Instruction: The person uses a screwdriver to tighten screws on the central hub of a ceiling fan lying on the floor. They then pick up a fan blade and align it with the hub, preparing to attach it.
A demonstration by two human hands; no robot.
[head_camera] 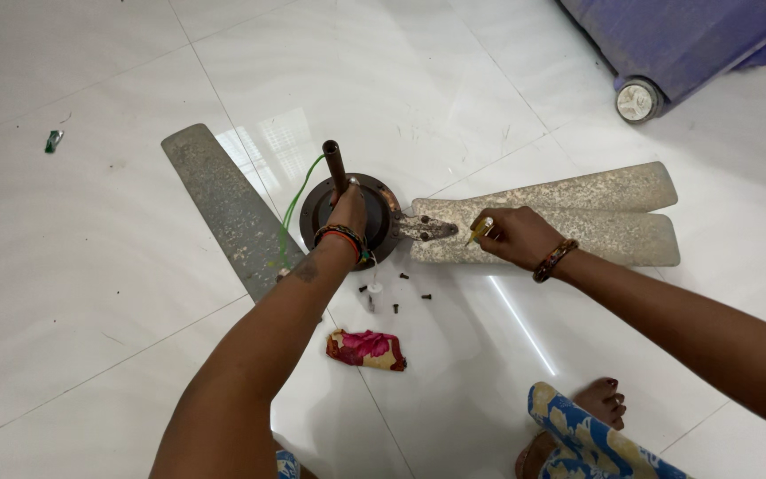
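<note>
Below, the rusty fan motor (374,217), blades grimy, lies under a flat-pressed left hand (349,211); right hand (516,235) pinches a screwdriver (480,231).

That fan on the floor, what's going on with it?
A person sits on the white tiled floor over a ceiling fan. The left hand rests on the motor hub beside its rod. The right hand holds a yellow-handled tool at the blade bracket. Loose screws and a pink cloth lie nearby.
</note>
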